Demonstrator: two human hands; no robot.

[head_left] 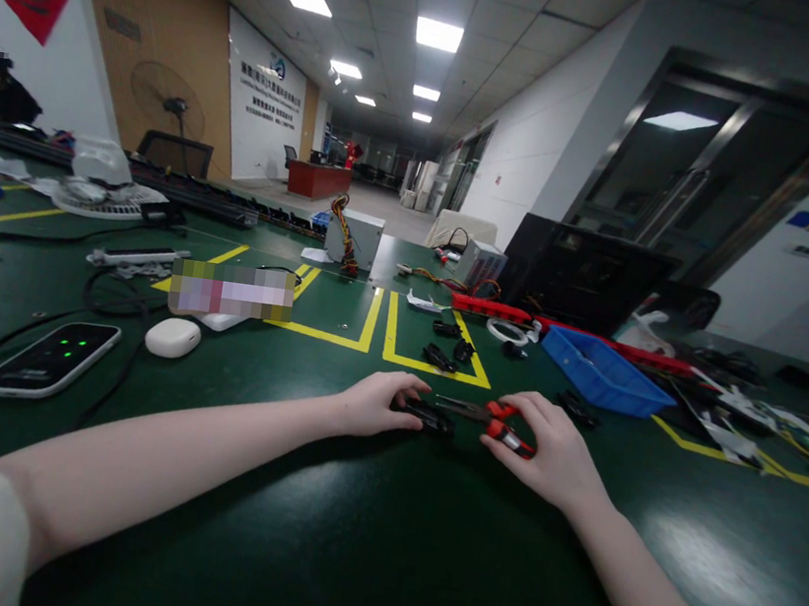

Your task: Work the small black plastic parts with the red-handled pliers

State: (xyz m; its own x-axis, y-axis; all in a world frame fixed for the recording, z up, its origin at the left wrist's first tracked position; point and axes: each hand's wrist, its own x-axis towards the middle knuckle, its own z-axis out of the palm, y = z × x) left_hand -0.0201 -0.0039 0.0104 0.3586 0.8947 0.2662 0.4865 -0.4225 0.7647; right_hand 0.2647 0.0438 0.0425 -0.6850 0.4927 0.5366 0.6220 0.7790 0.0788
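Observation:
My left hand (380, 405) is closed on a small black part (436, 419), pinching its left end just above the green table (342, 553). What exactly this part is, I cannot make out. Red-handled pliers (500, 425) are gripped in my right hand (553, 449), with their grey jaws pointing left toward the black part. The jaw tips are close to it; whether they touch it I cannot tell. Beyond my hands, several similar black pieces (438, 356) lie within a yellow-taped outline (432, 372).
A blue tray (600, 371) stands to the right, near a red strip (493, 309) and a black monitor-like panel (579, 278). At left lie a phone-like device (50, 358), a white case (172, 338) and black cables. A metal power supply box (364, 241) stands behind. Another person (1, 86) sits far left.

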